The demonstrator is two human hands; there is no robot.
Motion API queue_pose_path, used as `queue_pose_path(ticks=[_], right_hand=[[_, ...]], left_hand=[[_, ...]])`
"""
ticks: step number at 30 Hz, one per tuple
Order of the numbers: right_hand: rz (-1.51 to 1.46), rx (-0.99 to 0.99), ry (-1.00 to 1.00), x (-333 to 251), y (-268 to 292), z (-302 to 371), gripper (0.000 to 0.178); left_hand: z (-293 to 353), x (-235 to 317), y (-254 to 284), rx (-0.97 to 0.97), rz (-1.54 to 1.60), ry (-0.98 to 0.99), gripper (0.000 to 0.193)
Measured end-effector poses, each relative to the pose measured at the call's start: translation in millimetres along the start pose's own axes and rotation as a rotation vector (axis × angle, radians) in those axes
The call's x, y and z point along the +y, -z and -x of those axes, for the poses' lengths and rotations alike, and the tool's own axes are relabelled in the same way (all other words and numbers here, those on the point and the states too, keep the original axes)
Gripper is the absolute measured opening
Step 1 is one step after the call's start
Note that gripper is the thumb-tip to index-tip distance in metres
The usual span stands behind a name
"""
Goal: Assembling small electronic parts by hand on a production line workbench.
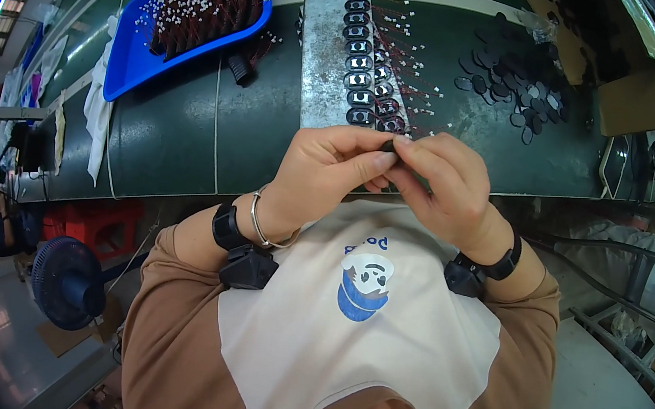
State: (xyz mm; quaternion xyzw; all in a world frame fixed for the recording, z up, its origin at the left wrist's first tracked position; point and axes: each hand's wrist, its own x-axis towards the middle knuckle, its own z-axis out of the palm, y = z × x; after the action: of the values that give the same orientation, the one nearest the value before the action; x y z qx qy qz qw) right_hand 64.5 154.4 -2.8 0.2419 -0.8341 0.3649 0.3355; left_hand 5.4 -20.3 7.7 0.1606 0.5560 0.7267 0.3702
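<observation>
My left hand and my right hand meet at the near edge of the bench, fingers pinched together on a small black piece. Most of that piece is hidden by the fingertips, so its exact kind does not show. Just beyond them lies a worn grey metal plate. Along its right side runs a column of black oval parts with pale centres. A shorter second column sits beside its near end. Thin red wires with white connectors trail rightward from the parts onto the green bench.
Loose black oval pads lie heaped at the right. Behind them stands an open cardboard box. A blue tray at far left holds many wired parts with white connectors; a black part lies beside it. Fans stand around the bench.
</observation>
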Motion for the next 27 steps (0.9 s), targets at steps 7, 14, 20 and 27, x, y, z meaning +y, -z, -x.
queue_pose_path(ticks=[7,14,20,27], right_hand=[[-0.329,-0.006,-0.326,-5,11,-6,0.028],[-0.271,-0.012,-0.181,4,-1,-6,0.018],[-0.330,-0.037,-0.115,6,-9,-8,0.011],[-0.345,0.017,-0.242,-2,-8,3,0.012]], left_hand=[[3,-3,7,-0.031,-0.007,-0.156,0.022],[-1,-13,15,0.005,-0.188,-0.398,0.013],[-1,-10,21,-0.045,-0.430,-0.540,0.012],[1,-5,16,-0.080,-0.321,-0.386,0.015]])
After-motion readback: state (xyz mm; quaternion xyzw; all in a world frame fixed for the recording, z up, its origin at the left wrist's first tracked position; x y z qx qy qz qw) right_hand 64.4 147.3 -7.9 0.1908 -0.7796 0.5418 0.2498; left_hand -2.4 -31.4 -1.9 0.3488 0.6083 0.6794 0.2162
